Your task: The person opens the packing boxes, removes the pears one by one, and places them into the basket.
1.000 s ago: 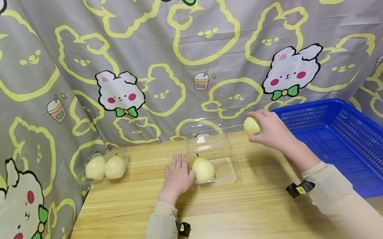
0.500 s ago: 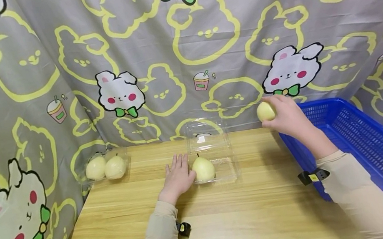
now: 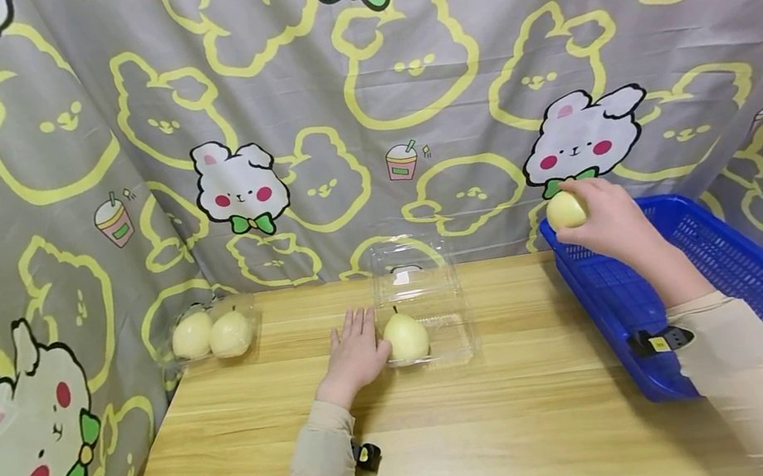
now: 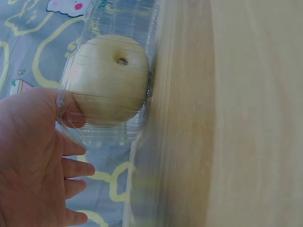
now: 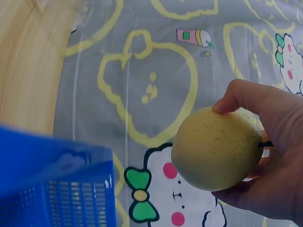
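My right hand point(image 3: 610, 223) grips a pale yellow pear point(image 3: 565, 210) above the far left corner of the blue basket point(image 3: 594, 312). In the right wrist view the thumb and fingers wrap this pear point(image 5: 215, 149), its dark stem pointing toward the palm. My left hand point(image 3: 353, 356) lies with straight fingers against the left side of a clear plastic box point(image 3: 450, 342) whose lid stands raised at the back. Inside its left half sits another pear point(image 3: 406, 338), stem up. The left wrist view shows the thumb at the box wall beside that pear point(image 4: 106, 78).
A second clear box point(image 3: 254, 327) holding two pears point(image 3: 229, 333) stands at the far left of the wooden table point(image 3: 454, 445). Behind everything hangs a grey patterned curtain point(image 3: 310, 81). The blue basket takes up the right side.
My right hand has carried its pear rightward and slightly up, from beside the basket to over its far left corner. The left hand stays in place by the box.
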`<state>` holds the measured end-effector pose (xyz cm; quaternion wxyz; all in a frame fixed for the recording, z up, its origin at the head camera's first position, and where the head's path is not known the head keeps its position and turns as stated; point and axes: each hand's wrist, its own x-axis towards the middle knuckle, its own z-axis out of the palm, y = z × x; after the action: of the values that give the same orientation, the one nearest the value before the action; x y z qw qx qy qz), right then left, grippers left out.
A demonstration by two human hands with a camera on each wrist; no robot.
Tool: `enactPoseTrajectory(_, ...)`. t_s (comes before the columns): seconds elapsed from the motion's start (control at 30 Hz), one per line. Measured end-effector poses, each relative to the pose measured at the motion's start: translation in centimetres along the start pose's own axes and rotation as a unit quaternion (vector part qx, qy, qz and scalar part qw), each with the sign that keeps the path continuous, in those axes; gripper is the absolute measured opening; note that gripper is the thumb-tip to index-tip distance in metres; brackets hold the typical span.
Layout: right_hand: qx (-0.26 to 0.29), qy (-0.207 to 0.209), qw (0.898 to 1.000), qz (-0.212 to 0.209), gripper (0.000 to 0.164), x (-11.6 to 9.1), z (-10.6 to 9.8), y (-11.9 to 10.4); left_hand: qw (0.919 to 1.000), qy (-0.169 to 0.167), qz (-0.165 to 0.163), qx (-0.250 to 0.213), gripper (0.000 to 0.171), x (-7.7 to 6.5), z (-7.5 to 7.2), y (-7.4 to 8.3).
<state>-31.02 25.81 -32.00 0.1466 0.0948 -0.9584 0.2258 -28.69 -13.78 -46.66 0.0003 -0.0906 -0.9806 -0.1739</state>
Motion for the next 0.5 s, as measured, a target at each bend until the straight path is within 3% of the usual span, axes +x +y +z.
enactPoseTrajectory(0.5,-0.008,-0.007,1.000,0.013,0.071,0.4,0.4,3.4,1.0000,-0.002,-0.004,-0.003,0.072,0.2,0.4,-0.2)
